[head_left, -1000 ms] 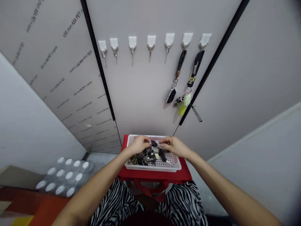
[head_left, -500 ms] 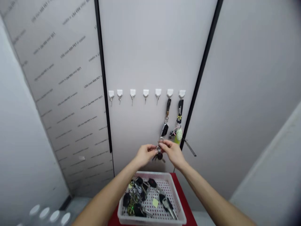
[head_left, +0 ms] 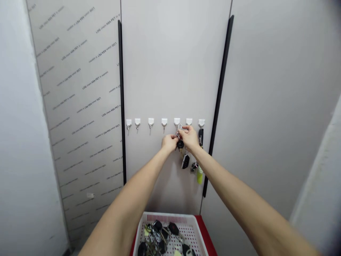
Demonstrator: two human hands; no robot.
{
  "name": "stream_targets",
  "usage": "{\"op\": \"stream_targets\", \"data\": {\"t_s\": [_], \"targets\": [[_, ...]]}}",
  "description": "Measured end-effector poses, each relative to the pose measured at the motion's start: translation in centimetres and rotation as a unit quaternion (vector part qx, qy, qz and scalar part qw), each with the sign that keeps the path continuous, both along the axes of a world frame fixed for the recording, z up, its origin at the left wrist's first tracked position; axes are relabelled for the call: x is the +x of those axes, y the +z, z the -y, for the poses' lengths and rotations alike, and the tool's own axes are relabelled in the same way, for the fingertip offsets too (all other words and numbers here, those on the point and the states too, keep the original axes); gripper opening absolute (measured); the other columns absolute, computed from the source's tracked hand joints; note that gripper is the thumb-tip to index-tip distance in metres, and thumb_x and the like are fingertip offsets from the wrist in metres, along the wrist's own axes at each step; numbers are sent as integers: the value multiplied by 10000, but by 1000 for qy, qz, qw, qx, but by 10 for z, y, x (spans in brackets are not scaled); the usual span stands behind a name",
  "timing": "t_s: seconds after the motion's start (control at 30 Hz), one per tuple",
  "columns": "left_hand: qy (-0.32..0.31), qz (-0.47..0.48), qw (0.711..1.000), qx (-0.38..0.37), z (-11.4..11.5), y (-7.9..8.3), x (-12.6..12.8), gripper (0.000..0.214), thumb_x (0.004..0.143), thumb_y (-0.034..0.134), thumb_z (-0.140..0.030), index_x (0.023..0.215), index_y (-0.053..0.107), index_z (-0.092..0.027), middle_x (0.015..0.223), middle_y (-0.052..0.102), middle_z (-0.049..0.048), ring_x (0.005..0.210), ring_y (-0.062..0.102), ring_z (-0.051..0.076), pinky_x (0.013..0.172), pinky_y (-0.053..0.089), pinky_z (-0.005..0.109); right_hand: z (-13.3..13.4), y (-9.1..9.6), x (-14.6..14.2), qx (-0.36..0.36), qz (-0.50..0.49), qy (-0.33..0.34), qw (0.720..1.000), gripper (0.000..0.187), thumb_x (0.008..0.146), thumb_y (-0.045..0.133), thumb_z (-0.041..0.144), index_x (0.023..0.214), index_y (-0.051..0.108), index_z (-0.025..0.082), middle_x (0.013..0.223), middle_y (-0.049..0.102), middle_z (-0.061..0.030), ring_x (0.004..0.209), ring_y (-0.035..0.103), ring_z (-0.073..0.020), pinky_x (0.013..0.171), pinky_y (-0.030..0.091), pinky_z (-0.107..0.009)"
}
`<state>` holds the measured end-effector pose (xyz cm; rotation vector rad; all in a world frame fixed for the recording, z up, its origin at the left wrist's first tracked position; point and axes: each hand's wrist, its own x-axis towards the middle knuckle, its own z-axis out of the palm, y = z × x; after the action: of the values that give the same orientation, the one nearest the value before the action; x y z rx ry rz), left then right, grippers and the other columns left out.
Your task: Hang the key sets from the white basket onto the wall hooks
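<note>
A bunch of keys (head_left: 180, 144) with a black key head and a silver carabiner-like clip (head_left: 179, 127) is up at the row of wall hooks. Pinching its ring from the left is my left hand (head_left: 169, 143). Thumb and fingers of my right hand (head_left: 189, 137) close on the clip, right by the third hook from the right (head_left: 177, 122). Whether the clip touches that hook I cannot tell. Partly behind my right hand hangs a car key fob (head_left: 185, 161). A black strap (head_left: 200, 138) with a yellow-green charm (head_left: 199, 176) hangs from the rightmost hook (head_left: 201, 123).
Several white hooks (head_left: 151, 122) line the panel to the left, nothing hanging on them. Below, a white perforated basket (head_left: 195, 227) of keys stands on a red surface (head_left: 206, 234). Black vertical strips (head_left: 122, 106) edge the panel.
Both hands have risen with the bunch of keys, from below the hanging fob up to the hook row. The camera view has tilted upward, so the basket sits lower in the picture.
</note>
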<state>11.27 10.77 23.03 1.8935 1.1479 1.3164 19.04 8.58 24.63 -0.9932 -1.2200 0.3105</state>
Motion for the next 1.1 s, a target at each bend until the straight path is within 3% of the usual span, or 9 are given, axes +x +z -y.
{"op": "stream_targets", "data": {"t_s": [0.2,0.3,0.47,0.63,0.77,0.9,1.0,1.1], "targets": [[36,13,999,-12,-7,-7,1,214,639,425,-235,732,580,-120,649,585,33,531,486,79,516,375,182,-9,-2,0,-18,43,-24,999,227,596,455,271,788,420,155,577,551,-4,457,485,-80,466,400,-204],[33,-6,999,-25,-7,-11,0,212,641,428,-236,735,579,-122,636,586,33,512,487,80,502,375,183,-12,-6,2,-42,71,-71,994,216,602,442,284,768,450,146,573,556,-16,467,487,-94,478,397,-219],[29,-28,998,-46,-8,-15,-4,212,615,459,-218,753,585,-117,654,592,39,533,498,90,515,380,187,-8,-9,1,-63,174,-178,967,168,600,435,295,591,501,141,552,554,-28,501,482,-108,532,373,-226],[12,-52,998,-27,-11,-29,-17,234,626,443,-203,785,582,-101,687,595,49,582,503,89,559,385,185,7,-18,-2,-75,252,-205,943,215,622,405,298,551,530,139,547,556,-26,503,464,-104,523,341,-212],[-14,-88,995,-39,1,-62,-39,258,630,434,-188,824,566,-81,719,593,59,583,503,86,560,388,184,22,-43,2,-81,294,-192,933,221,629,411,300,584,552,137,553,562,-20,504,462,-99,512,330,-200],[-60,-125,986,-88,24,-115,-67,275,639,422,-187,856,550,-77,748,592,63,602,509,88,572,391,181,43,-93,2,-149,347,-100,921,237,645,403,305,622,566,135,540,564,-15,486,464,-93,490,324,-188],[-80,-176,975,-107,43,-159,-84,276,640,419,-196,853,548,-78,775,590,67,652,512,103,608,390,192,61,-141,-4,-228,416,-3,880,228,650,403,275,655,580,131,587,585,-24,520,480,-96,507,328,-184],[-104,-255,956,-105,62,-194,-94,264,635,417,-203,841,552,-110,776,592,49,674,511,112,626,384,205,76,-187,-10,-298,484,84,818,214,650,394,224,703,586,145,620,596,-20,542,491,-97,519,328,-180]]}}
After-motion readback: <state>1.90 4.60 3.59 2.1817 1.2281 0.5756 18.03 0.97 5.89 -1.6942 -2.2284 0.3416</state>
